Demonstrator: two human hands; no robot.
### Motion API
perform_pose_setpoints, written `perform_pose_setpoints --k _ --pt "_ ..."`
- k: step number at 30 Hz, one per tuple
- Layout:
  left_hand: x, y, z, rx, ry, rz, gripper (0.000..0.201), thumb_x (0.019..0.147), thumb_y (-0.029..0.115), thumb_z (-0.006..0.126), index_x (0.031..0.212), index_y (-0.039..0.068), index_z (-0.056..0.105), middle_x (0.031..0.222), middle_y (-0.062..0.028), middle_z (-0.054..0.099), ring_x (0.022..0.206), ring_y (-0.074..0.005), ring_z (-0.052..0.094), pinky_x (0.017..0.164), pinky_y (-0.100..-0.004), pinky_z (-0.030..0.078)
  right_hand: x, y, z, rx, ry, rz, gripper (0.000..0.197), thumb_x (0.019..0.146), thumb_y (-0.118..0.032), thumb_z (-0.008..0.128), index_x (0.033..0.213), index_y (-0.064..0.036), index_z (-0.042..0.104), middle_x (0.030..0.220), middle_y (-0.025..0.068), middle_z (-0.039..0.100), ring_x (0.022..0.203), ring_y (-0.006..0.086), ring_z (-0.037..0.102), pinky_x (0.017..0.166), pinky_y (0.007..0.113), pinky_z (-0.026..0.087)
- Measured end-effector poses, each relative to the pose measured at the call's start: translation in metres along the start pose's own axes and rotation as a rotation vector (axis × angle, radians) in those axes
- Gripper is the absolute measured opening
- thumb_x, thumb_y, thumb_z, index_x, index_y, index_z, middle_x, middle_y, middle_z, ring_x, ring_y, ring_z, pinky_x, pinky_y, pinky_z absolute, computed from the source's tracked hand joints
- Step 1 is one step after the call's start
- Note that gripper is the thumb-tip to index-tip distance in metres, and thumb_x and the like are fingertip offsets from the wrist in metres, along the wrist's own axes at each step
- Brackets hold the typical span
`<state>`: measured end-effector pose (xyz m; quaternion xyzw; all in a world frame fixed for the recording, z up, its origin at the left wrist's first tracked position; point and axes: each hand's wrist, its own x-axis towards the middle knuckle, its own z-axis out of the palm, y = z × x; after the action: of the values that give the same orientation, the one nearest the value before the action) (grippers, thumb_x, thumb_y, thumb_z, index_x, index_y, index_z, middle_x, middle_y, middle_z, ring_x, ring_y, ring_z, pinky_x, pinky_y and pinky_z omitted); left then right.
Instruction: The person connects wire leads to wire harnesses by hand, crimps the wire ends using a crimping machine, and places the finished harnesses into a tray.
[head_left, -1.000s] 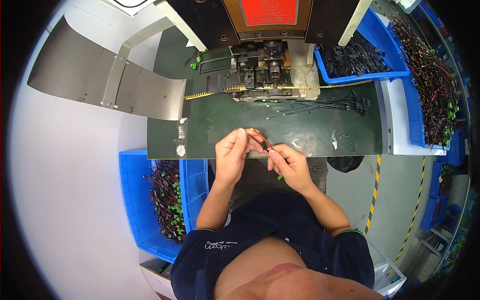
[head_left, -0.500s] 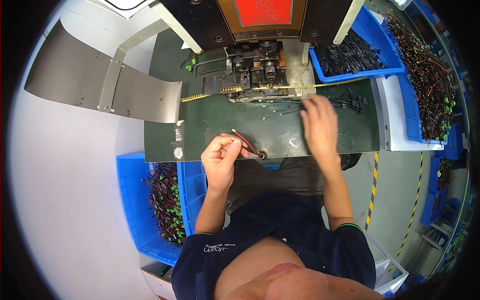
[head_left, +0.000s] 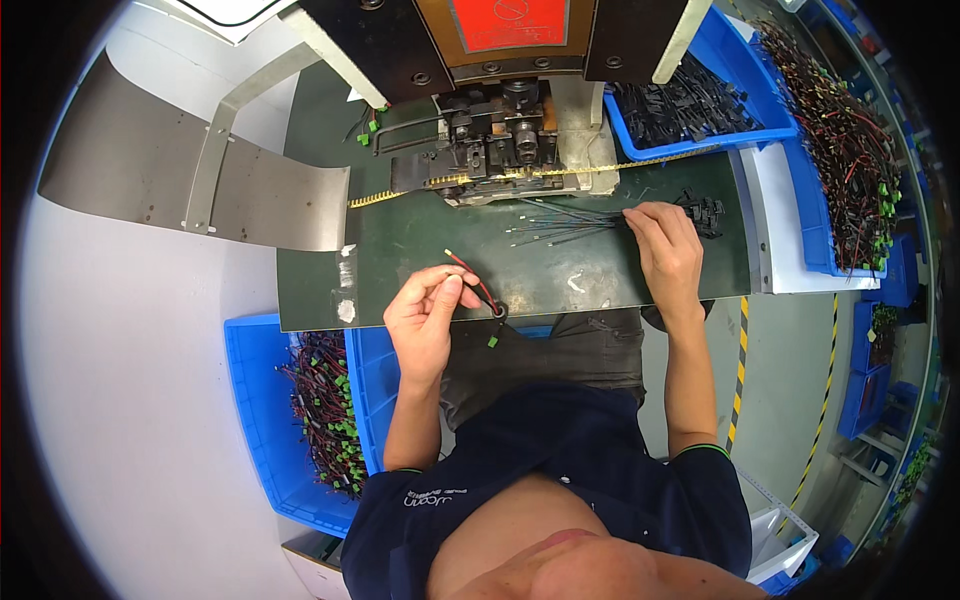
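Observation:
My left hand (head_left: 422,318) pinches a red-and-black wire lead (head_left: 485,290) between thumb and fingertips, over the front edge of the green bench. The lead has a bare or yellowish tip at its upper end. At its lower end a small black ring shows, with a green connector (head_left: 492,342) hanging below. My right hand (head_left: 668,250) has its fingers bent and closed on a bunch of thin black wires (head_left: 560,224) lying on the bench. Their pale tips point left, and their black connectors (head_left: 708,214) lie to the right, partly behind my hand.
A black press machine (head_left: 510,140) stands at the bench's back, a yellow terminal strip (head_left: 385,199) running through it. A blue bin of black parts (head_left: 680,108) sits back right; a blue bin of wire leads (head_left: 325,415) is lower left. A curved metal sheet (head_left: 150,150) rises at left.
My right hand has come down onto the black wires and its fingers have closed on them. The green connector below the left hand's lead has come into sight. The view has shifted slightly.

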<state>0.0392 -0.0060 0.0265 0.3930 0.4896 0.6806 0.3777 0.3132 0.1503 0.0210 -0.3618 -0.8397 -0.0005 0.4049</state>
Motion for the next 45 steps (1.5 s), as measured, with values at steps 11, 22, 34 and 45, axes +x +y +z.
perform_pose_setpoints --k 11,22,34,45 --pt "-0.001 0.005 0.005 0.000 -0.002 -0.031 0.009 0.098 -0.003 0.066 0.105 -0.007 0.070 0.099 -0.0168 0.071 0.082 -0.0193 0.069 0.077 -0.0302 0.056 0.012 -0.046 -0.040 0.229 0.043 -0.008 0.020 0.080 0.004 0.079 0.098 -0.0011 0.071 0.088 0.0114 0.070 0.073 0.0262 0.069 0.060 0.035 0.054" --pt "-0.003 0.004 0.004 -0.062 0.011 -0.083 0.016 0.097 -0.003 0.066 0.111 -0.009 0.071 0.098 -0.0142 0.070 0.078 -0.0189 0.070 0.074 -0.0290 0.056 -0.040 -0.099 0.009 0.979 -0.437 0.469 0.005 0.093 0.000 0.073 0.097 0.0026 0.074 0.081 0.0036 0.067 0.059 0.0042 0.054 0.050 0.022 0.037" --pt "-0.004 0.004 0.006 -0.110 -0.017 -0.079 0.012 0.098 -0.004 0.065 0.109 -0.007 0.069 0.095 -0.0124 0.069 0.079 -0.0184 0.070 0.074 -0.0288 0.057 -0.032 -0.108 0.012 0.900 -0.353 0.401 0.014 0.089 0.000 0.077 0.103 0.0001 0.072 0.083 0.0053 0.066 0.059 0.0079 0.051 0.054 0.024 0.040" --pt "-0.006 0.006 0.014 -0.078 -0.047 -0.055 0.010 0.097 -0.005 0.065 0.106 -0.008 0.069 0.099 -0.0145 0.068 0.079 -0.0197 0.069 0.073 -0.0288 0.057 -0.011 -0.118 0.023 0.832 -0.203 0.222 0.013 0.090 0.000 0.076 0.101 0.0003 0.070 0.090 0.0100 0.069 0.064 0.0170 0.067 0.053 0.030 0.053"
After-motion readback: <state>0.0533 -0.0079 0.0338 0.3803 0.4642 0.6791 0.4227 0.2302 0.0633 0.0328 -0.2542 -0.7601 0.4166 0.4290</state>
